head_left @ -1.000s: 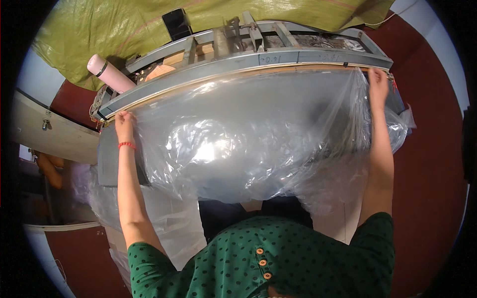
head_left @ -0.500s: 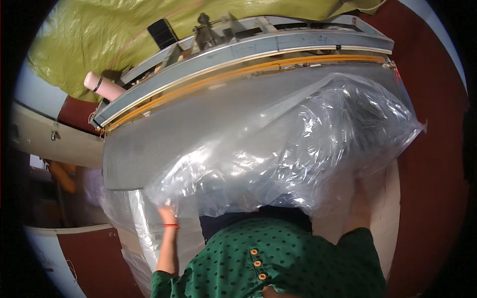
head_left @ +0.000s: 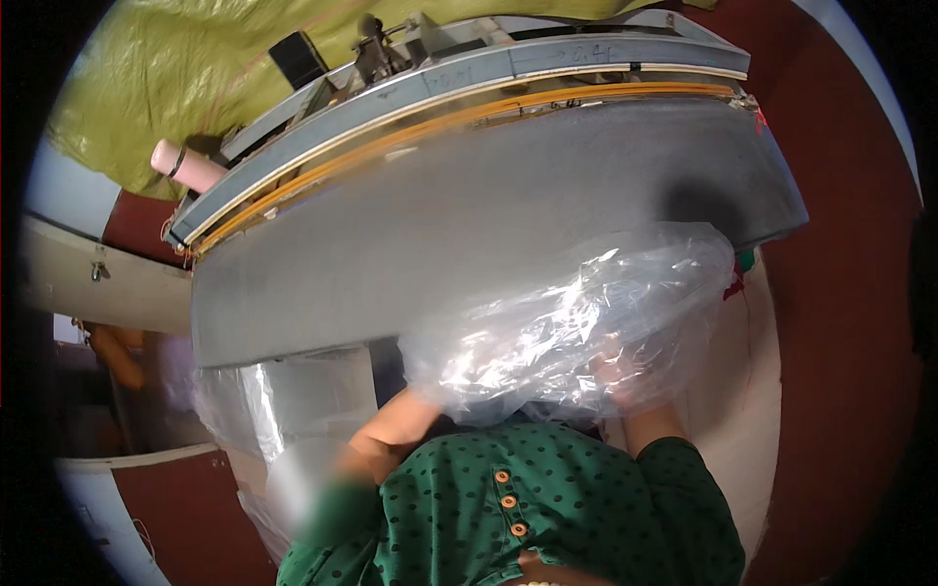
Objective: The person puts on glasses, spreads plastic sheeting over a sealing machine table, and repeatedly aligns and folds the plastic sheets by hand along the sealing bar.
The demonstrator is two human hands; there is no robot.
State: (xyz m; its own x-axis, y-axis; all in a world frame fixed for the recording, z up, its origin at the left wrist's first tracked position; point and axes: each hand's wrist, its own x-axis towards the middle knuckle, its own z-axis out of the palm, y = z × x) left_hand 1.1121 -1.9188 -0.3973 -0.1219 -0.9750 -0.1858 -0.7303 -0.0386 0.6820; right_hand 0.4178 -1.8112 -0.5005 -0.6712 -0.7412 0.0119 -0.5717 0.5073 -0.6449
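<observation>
A clear plastic sheet (head_left: 576, 308), crumpled and shiny, is bunched in front of my body over the near edge of a grey-topped table (head_left: 313, 283). At its lower left my left hand (head_left: 420, 400) grips the bunched film; the fingers are mostly hidden under folds and glare. My right hand (head_left: 616, 369) shows dimly through the plastic at the sheet's lower right, closed on the film as far as I can make out. Both forearms come in from the sides of my green dotted shirt.
Along the table's far side runs a grey metal frame (head_left: 469, 73) with an orange strip (head_left: 430, 137). A pink roll (head_left: 186, 166) and a black box (head_left: 297, 61) lie beyond it. More clear plastic (head_left: 303, 396) hangs below the table's left front edge. A person's arm (head_left: 119, 356) shows at far left.
The plastic sheet has been drawn toward me and gathered smaller, uncovering much of the grey tabletop. My left hand has moved right, nearer my right hand.
</observation>
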